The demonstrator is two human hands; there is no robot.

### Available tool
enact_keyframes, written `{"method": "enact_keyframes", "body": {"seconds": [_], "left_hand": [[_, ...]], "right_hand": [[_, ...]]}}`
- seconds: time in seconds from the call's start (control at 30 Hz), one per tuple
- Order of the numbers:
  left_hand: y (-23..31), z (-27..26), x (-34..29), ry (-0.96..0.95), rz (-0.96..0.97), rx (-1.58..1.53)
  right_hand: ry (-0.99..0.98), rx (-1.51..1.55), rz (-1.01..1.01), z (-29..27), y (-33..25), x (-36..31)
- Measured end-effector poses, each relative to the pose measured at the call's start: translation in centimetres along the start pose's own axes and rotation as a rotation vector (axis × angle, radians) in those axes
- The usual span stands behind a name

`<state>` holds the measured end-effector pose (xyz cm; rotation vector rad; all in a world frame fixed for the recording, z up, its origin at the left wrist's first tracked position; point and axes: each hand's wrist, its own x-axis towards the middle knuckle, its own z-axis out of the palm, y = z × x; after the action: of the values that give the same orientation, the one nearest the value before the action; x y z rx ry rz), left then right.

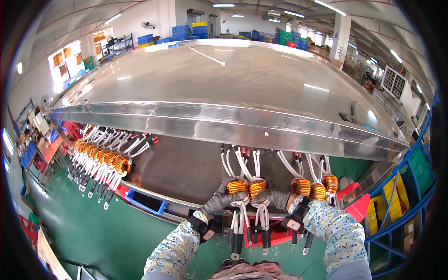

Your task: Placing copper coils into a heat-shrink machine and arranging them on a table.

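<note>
My left hand (pixel 218 199), in a grey glove, closes round a copper-wound ring coil (pixel 237 186) at the bench's front edge. Beside it, my grey-gloved right hand (pixel 275 196) grips a second ring coil (pixel 257 188); its fingertips are partly hidden. The two coils sit close together, with white-sleeved leads (pixel 242 164) running back under the steel ledge. Other leads hang over the front edge, ending in black sleeves and metal lugs (pixel 235 255). Just right of my right hand are several more coils, among them one coil (pixel 318 191) near my wrist.
A row of similar coils (pixel 106 158) lies at the left of the lower shelf (pixel 172 163). Above it, a steel ledge (pixel 233 122) fronts the large metal tabletop (pixel 200 74). Below the edge are a blue bin (pixel 147 204) and red bins (pixel 357 207). A blue rack (pixel 396 200) stands right.
</note>
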<state>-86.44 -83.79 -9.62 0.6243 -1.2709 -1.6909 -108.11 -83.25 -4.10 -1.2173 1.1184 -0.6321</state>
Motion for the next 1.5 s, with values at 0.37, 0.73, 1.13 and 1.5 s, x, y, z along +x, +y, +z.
{"method": "enact_keyframes", "body": {"seconds": [0.37,0.73,1.13,1.5], "left_hand": [[6.0,7.2,-6.8,0.076,0.153,-0.169],[6.1,19.3,-22.0,0.532,0.182,0.391],[3.5,34.9,-41.3,1.072,0.225,0.361],[-2.7,53.6,-61.7,1.343,0.297,0.635]], "right_hand": [[-0.203,0.228,-0.258,2.1,-2.5,-7.7],[-0.472,0.299,-0.407,5.8,3.8,-21.1],[-0.858,0.265,-0.459,12.1,13.7,-31.5],[-1.098,0.244,-0.54,22.7,19.9,-50.7]]}}
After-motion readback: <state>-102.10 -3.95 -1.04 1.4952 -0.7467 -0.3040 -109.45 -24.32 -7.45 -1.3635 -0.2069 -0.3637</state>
